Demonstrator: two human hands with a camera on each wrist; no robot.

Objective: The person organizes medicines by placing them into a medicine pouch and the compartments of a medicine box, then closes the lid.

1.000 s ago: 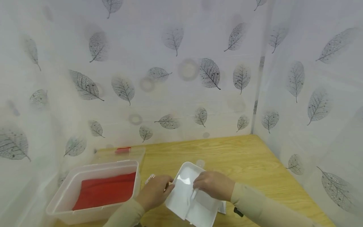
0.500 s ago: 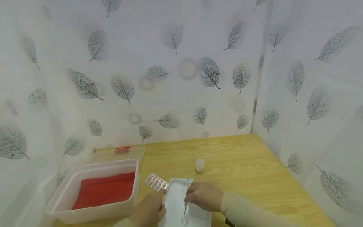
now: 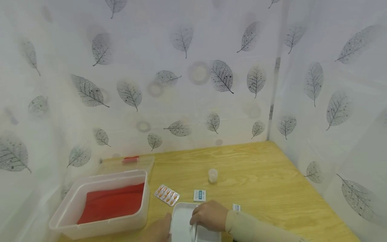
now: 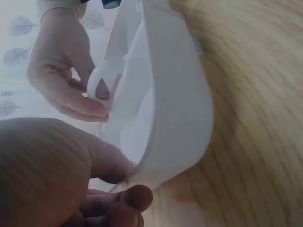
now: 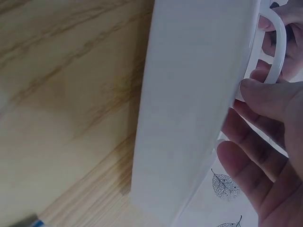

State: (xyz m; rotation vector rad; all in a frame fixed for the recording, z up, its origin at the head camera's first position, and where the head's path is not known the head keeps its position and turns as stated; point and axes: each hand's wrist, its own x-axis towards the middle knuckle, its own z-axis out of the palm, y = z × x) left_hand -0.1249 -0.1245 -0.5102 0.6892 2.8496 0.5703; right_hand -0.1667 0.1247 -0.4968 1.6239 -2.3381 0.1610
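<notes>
A white plastic tray with an arched handle [image 5: 280, 47] sits at the bottom middle of the head view, its near end cut off by the frame. My right hand [image 3: 209, 215] pinches that handle between thumb and fingers. At the tray's [image 4: 182, 94] left rim is my left hand [image 3: 158, 230], its thumb and fingers closed about the edge in the left wrist view. Beyond the tray lie a blister pack [image 3: 167, 195] of orange capsules and a small white-and-teal packet [image 3: 200, 195]. Another small packet [image 3: 237, 207] is partly hidden by my right sleeve.
To the left stands a translucent plastic bin [image 3: 99, 222] with red cloth [image 3: 112, 205] inside. Its clear lid [image 3: 115, 165] lies behind it. A small clear cup [image 3: 213, 175] is upright on the wooden table [image 3: 257, 168]. Leaf-patterned curtains enclose the back and sides.
Both hands have brought the tray down and nearer to me, from tilted to flatter. The blister pack, cup and packets behind it have come into sight.
</notes>
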